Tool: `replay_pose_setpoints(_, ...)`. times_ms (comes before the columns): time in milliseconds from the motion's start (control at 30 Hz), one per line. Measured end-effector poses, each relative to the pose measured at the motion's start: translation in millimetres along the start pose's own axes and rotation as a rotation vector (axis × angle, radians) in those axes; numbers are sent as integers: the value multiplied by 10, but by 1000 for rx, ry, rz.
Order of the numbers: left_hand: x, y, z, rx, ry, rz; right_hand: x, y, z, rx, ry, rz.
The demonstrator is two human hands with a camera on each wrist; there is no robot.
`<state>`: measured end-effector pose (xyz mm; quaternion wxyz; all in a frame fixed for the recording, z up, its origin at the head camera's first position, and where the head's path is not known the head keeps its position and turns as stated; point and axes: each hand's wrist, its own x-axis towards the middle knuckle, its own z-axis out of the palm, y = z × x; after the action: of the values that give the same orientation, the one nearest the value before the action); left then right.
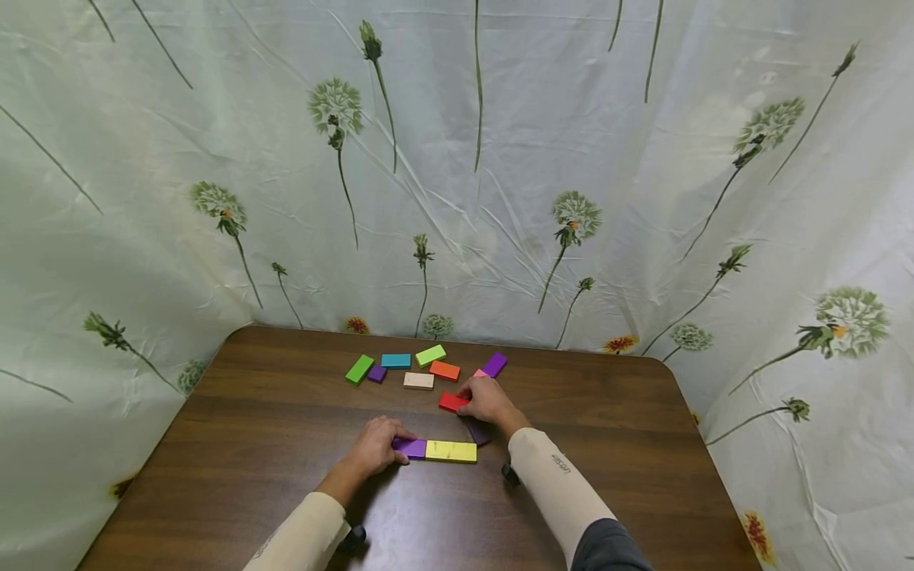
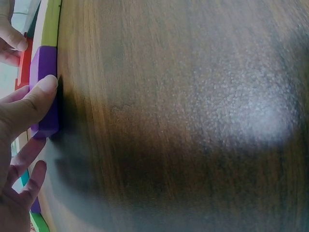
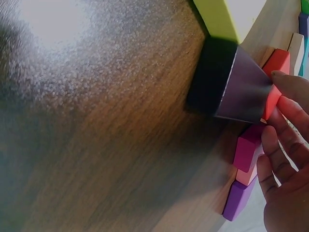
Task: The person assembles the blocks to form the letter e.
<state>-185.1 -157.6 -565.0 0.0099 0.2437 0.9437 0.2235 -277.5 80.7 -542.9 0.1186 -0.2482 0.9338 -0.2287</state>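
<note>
My left hand (image 1: 377,446) pinches a purple block (image 1: 411,449) between thumb and fingers as it lies on the table. Its right end meets the end of a longer yellow block (image 1: 451,452), making a straight row. My right hand (image 1: 489,400) pinches the right end of a red block (image 1: 450,402) behind that row. Under the right hand lies a dark purple block (image 3: 244,87), close to the yellow one's end. In the right wrist view, a magenta block (image 3: 248,147) sits beside the fingertips, mostly hidden by the hand in the head view.
Behind the hands lie several loose blocks: green (image 1: 360,369), small dark purple (image 1: 377,373), blue (image 1: 396,362), lime (image 1: 431,354), beige (image 1: 418,381), orange (image 1: 445,370) and violet (image 1: 494,365). A flower-patterned curtain (image 1: 457,262) hangs at the table's back edge.
</note>
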Motion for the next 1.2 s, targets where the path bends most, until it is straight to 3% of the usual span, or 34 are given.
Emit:
replay_pose_setpoints(233, 1, 9, -7, 0, -16, -16, -1, 8, 13, 11, 2, 8)
replay_pose_setpoints(733, 6, -37, 17, -3, -1, 26, 47, -26, -22, 55, 32, -7)
replay_pose_setpoints(1033, -1, -50, -1, 25, 5, 43, 333, -261, 16, -2, 43, -69)
replay_pose_setpoints(1200, 1, -32, 4, 31, 17, 61, 452, -363, 93, -38, 37, -51)
